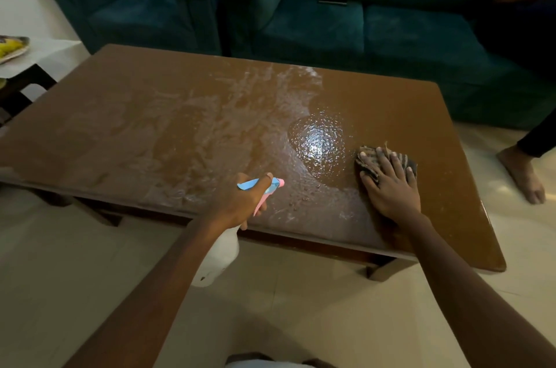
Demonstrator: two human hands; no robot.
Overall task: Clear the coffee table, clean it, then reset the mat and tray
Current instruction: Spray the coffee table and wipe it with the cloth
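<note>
Brown wooden surface point(150, 115) is wet, with a streaky film from centre out to 9 o'clock and a glossy puddle point(319, 142) toward 3 o'clock of centre. Left hand point(240, 202) grips spray bottle point(218, 256) over the 6 o'clock edge. Right hand point(391, 187), fingers straight, presses striped cloth point(368, 157) flat at 4 o'clock.

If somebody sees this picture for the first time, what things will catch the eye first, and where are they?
First the shiny wet patch right of centre on the brown coffee table, with pale streaks spreading to its left. Just right of it the right hand presses flat on a striped cloth, while the left hand grips a spray bottle at the near edge.
</note>
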